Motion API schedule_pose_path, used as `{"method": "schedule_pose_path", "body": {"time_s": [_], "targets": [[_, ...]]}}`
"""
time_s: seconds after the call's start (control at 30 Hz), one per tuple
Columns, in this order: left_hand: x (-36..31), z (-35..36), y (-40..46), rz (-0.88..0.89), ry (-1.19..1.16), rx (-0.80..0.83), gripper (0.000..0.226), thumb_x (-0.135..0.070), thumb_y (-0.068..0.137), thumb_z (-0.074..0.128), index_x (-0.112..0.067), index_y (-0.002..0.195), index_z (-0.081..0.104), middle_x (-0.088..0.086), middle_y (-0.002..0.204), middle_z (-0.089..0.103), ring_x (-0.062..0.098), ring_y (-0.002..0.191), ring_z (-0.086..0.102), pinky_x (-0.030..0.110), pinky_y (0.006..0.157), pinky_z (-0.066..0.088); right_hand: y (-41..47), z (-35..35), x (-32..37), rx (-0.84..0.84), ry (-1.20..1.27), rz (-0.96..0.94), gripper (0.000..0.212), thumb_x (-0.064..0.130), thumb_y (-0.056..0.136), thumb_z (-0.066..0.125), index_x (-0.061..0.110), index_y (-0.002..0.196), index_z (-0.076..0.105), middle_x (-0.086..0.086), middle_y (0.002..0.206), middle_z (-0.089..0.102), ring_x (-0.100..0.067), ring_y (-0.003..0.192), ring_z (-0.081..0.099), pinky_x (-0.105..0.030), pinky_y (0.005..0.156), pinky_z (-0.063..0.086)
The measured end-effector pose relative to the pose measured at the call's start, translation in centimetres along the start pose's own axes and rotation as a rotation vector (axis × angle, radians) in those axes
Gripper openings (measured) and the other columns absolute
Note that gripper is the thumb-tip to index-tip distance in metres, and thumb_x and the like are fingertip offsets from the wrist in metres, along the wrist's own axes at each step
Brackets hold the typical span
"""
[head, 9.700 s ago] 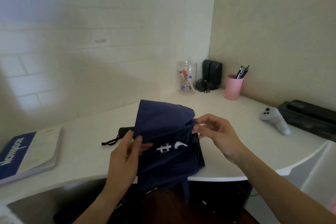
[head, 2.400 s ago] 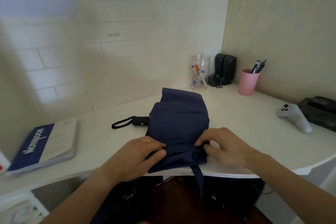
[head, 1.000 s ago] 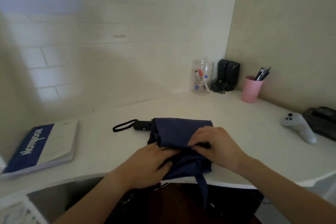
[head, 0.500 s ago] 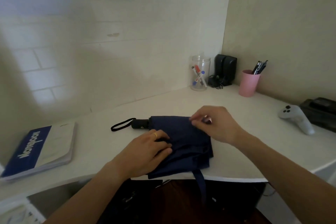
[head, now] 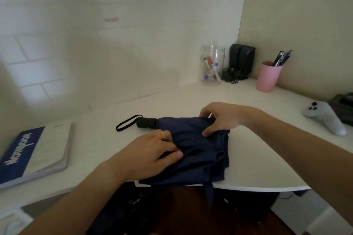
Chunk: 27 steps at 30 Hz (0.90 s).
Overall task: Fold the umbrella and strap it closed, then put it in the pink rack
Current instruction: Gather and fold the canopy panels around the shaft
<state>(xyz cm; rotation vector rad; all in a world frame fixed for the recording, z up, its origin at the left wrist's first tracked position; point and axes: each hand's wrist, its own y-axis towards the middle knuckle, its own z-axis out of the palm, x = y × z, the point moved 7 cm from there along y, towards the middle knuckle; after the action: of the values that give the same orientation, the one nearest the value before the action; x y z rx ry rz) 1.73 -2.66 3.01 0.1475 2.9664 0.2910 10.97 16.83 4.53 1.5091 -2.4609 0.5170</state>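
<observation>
Navy umbrella (head: pixel 198 150) flat on surface (head: pixel 248 168) at near edge, left hand (head: pixel 150 150) pinching canopy fabric, right hand (head: pixel 223 118) gripping far fold, strap (head: pixel 210 194) dangling over edge, unfastened

The umbrella (head: pixel 198 150) is a compact folding type with navy-blue canopy fabric, lying flat at the near edge of the white surface (head: pixel 248 105). Its black handle (head: pixel 146 122) points left, with a black wrist loop (head: pixel 127 122) lying on the surface. The fabric is loosely gathered in uneven folds. The closure strap (head: pixel 210 194) hangs unfastened over the edge.
</observation>
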Motion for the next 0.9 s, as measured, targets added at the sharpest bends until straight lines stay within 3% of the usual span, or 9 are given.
{"method": "schedule_pose_path", "body": {"time_s": [0.13, 0.27, 0.37, 0.47, 0.57, 0.67, 0.7, 0.77, 0.9], "targets": [[-0.3, -0.5, 0.2, -0.033, -0.077, 0.008, 0.031, -0.052, 0.104, 0.039, -0.039, 0.127, 0.056, -0.018, 0.102, 0.062, 0.0, 0.092, 0.056, 0.022, 0.085, 0.045, -0.2, 0.0, 1.0, -0.045, -0.15, -0.015, 0.054, 0.046, 0.073, 0.084, 0.023, 0.116, 0.06, 0.004, 0.111, 0.063, -0.02, 0.1, 0.06, -0.039, 0.088, 0.055], [0.7, -0.6, 1.2, -0.195, -0.212, 0.002, 0.045, -0.041, 0.108, 0.04, -0.032, 0.152, 0.037, -0.013, 0.09, 0.073, 0.002, 0.088, 0.064, 0.029, 0.091, 0.051, -0.8, 0.5, 1.8, -0.191, -0.211, -0.076, 0.051, 0.039, 0.076, 0.081, 0.027, 0.117, 0.054, 0.002, 0.109, 0.068, -0.022, 0.095, 0.061, -0.041, 0.084, 0.054], [2.0, -1.2, 2.0, -0.289, -0.252, -0.05, 0.024, -0.037, 0.108, 0.044, -0.032, 0.129, 0.054, -0.009, 0.076, 0.078, -0.002, 0.07, 0.069, 0.028, 0.083, 0.056, -2.3, 1.1, 1.9, -0.333, -0.22, -0.199, 0.045, 0.038, 0.08, 0.076, 0.028, 0.117, 0.052, 0.008, 0.108, 0.064, -0.016, 0.094, 0.057, -0.036, 0.083, 0.049], [3.1, -1.7, 3.0, -0.404, -0.235, -0.019, 0.014, -0.041, 0.1, 0.059, -0.029, 0.107, 0.054, -0.003, 0.067, 0.075, 0.011, 0.066, 0.073, 0.031, 0.074, 0.058, -3.4, 1.8, 1.5, -0.406, -0.165, -0.316, 0.04, 0.037, 0.085, 0.073, 0.027, 0.118, 0.053, 0.01, 0.108, 0.06, -0.012, 0.094, 0.05, -0.032, 0.084, 0.045], [3.1, -2.9, 4.2, -0.339, 0.258, -0.05, 0.05, -0.064, 0.083, 0.066, -0.028, 0.116, 0.054, -0.011, 0.083, 0.06, 0.019, 0.092, 0.067, 0.032, 0.071, 0.047, -3.8, 1.9, 1.5, -0.437, -0.145, -0.39, 0.034, 0.035, 0.089, 0.071, 0.025, 0.118, 0.055, 0.008, 0.109, 0.059, -0.011, 0.095, 0.049, -0.031, 0.085, 0.045], [3.7, -2.1, 5.4, -0.214, 0.27, 0.04, 0.077, -0.072, 0.077, 0.06, -0.031, 0.141, 0.051, 0.001, 0.13, 0.055, 0.023, 0.128, 0.05, 0.04, 0.096, 0.051, -4.1, 1.9, 2.0, -0.463, -0.169, -0.466, 0.029, 0.033, 0.092, 0.068, 0.023, 0.117, 0.056, 0.006, 0.11, 0.059, -0.013, 0.096, 0.05, -0.03, 0.084, 0.045], [3.7, -1.4, 5.5, -0.176, 0.222, 0.106, 0.072, -0.069, 0.08, 0.058, -0.03, 0.14, 0.053, 0.002, 0.134, 0.055, 0.024, 0.129, 0.051, 0.041, 0.099, 0.05, -4.0, 1.9, 2.0, -0.461, -0.165, -0.472, 0.029, 0.033, 0.092, 0.068, 0.023, 0.117, 0.056, 0.006, 0.11, 0.059, -0.013, 0.096, 0.05, -0.031, 0.085, 0.045], [3.6, -0.5, 5.7, -0.128, 0.234, 0.152, 0.053, -0.058, 0.089, 0.058, -0.029, 0.133, 0.055, 0.0, 0.122, 0.063, 0.023, 0.115, 0.06, 0.04, 0.091, 0.052, -3.8, 1.7, 1.7, -0.418, -0.106, -0.435, 0.034, 0.032, 0.088, 0.073, 0.029, 0.116, 0.055, 0.01, 0.11, 0.061, -0.01, 0.096, 0.054, -0.033, 0.086, 0.048], [2.8, -0.8, 5.1, -0.046, 0.297, -0.079, 0.04, -0.05, 0.091, 0.06, -0.024, 0.121, 0.055, -0.002, 0.11, 0.064, 0.021, 0.099, 0.062, 0.038, 0.077, 0.052, -3.5, 0.9, 0.2, -0.236, 0.245, -0.301, 0.037, 0.037, 0.085, 0.079, 0.038, 0.116, 0.058, 0.008, 0.104, 0.075, -0.009, 0.092, 0.07, -0.032, 0.085, 0.057]]}}
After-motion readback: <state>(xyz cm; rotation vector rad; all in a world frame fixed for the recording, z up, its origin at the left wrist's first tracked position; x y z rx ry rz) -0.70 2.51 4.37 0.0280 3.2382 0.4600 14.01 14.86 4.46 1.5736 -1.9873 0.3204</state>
